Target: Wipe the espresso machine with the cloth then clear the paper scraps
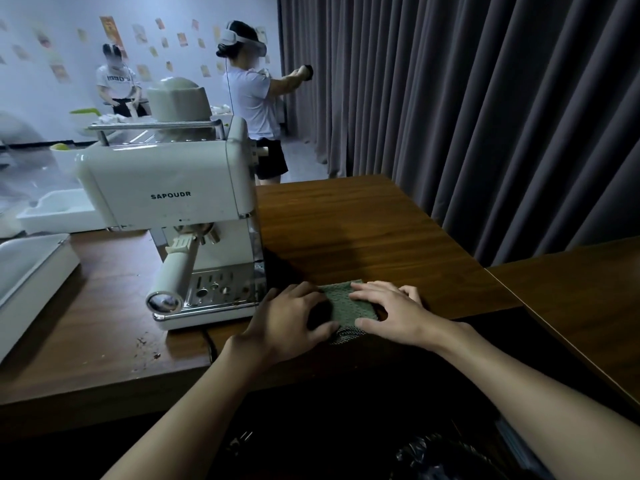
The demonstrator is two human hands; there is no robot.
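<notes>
A cream espresso machine (166, 188) marked SAPOUDR stands on the wooden table (363, 223), its portafilter handle (173, 275) pointing toward me. Right of its drip tray lies a folded green cloth (341, 301) near the table's front edge. My left hand (287, 323) rests on the cloth's left side, thumb pinching its near edge. My right hand (391, 311) lies flat on the cloth's right side, fingers spread. Small dark scraps (145, 348) speckle the table in front of the machine, left of my hands.
A white tray (31, 271) sits at the table's left edge, another white tray (59, 209) behind it. A black cable (209, 344) runs off the front edge. Grey curtains hang to the right. Two people stand in the background. A dark bag (436, 455) lies below.
</notes>
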